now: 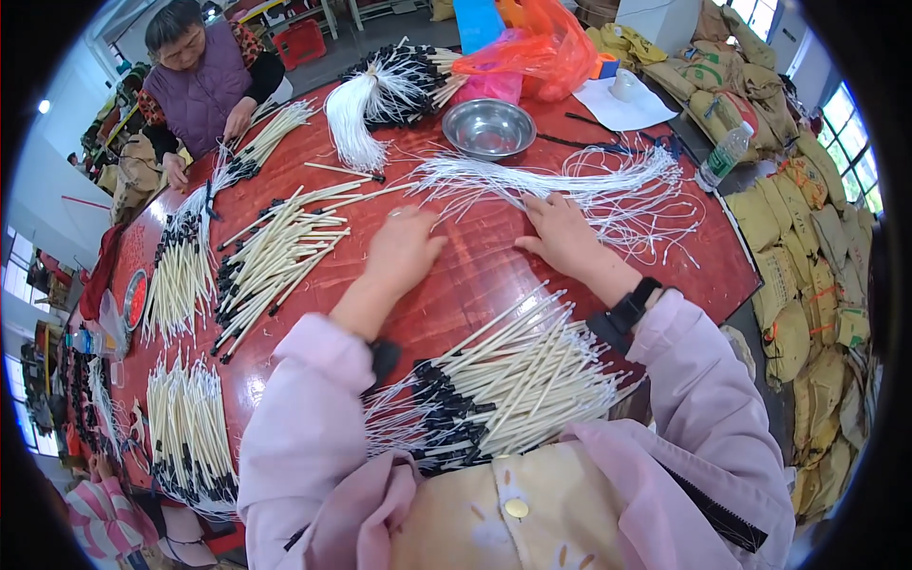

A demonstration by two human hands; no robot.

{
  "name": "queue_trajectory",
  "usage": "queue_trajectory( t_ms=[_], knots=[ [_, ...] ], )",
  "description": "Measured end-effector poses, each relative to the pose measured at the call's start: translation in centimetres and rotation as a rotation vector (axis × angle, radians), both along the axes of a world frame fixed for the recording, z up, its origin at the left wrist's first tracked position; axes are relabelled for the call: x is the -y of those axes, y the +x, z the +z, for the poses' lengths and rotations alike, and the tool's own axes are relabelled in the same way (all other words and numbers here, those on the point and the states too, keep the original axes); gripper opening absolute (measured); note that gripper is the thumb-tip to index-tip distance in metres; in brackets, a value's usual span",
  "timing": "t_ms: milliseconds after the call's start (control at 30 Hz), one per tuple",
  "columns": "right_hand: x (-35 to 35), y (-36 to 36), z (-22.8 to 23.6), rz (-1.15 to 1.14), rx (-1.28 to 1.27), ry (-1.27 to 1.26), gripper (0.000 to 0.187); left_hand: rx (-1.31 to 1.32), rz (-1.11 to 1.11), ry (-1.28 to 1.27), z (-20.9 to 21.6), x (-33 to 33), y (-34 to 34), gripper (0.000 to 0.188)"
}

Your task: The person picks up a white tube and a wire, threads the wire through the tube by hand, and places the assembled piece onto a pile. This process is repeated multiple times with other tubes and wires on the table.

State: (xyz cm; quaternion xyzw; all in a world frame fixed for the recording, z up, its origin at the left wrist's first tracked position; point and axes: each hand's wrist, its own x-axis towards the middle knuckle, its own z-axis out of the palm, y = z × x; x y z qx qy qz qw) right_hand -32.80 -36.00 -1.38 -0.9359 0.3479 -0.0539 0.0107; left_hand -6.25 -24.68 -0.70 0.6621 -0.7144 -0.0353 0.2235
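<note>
A long bundle of loose white strings (627,185) lies across the far middle of the red table. My right hand (567,236) rests at its near side, fingertips touching the strings and thumb spread apart. My left hand (404,249) lies palm down near the bundle's left end, its fingers stretched forward and its thumb out; its fingertips are partly hidden. Between my forearms and my body is a big pile of pale sticks (532,380) with black ends and white strings. A smaller heap of such sticks (275,252) lies left of my left hand.
A metal bowl (489,129) and a thick white-stringed bundle (366,104) stand beyond my hands. A plastic bottle (727,152) is at the table's right edge. Across the red table (456,280), a co-worker (204,81) handles sticks. Stacked sacks (798,237) line the right.
</note>
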Motion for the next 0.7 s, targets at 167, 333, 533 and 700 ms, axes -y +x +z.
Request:
queue_trajectory(
  t_ms=[167,333,533,700],
  knots=[
    [-1.3,-1.4,-0.1,0.128,0.16,-0.134,0.058,-0.023,-0.056,-0.039,-2.2,6.5,-3.7,0.03],
    [-0.6,-3.8,-0.2,0.039,0.312,-0.092,0.054,-0.061,0.004,0.0,-4.1,9.3,-5.3,0.022],
    [-2.5,-3.8,1.3,0.111,0.383,-0.032,0.053,0.058,0.022,0.047,-4.7,9.5,-5.4,0.017],
    [-3.2,-3.8,1.3,0.165,0.402,0.022,0.053,0.099,-0.019,0.072,-4.0,9.3,-5.3,0.018]
  ],
)
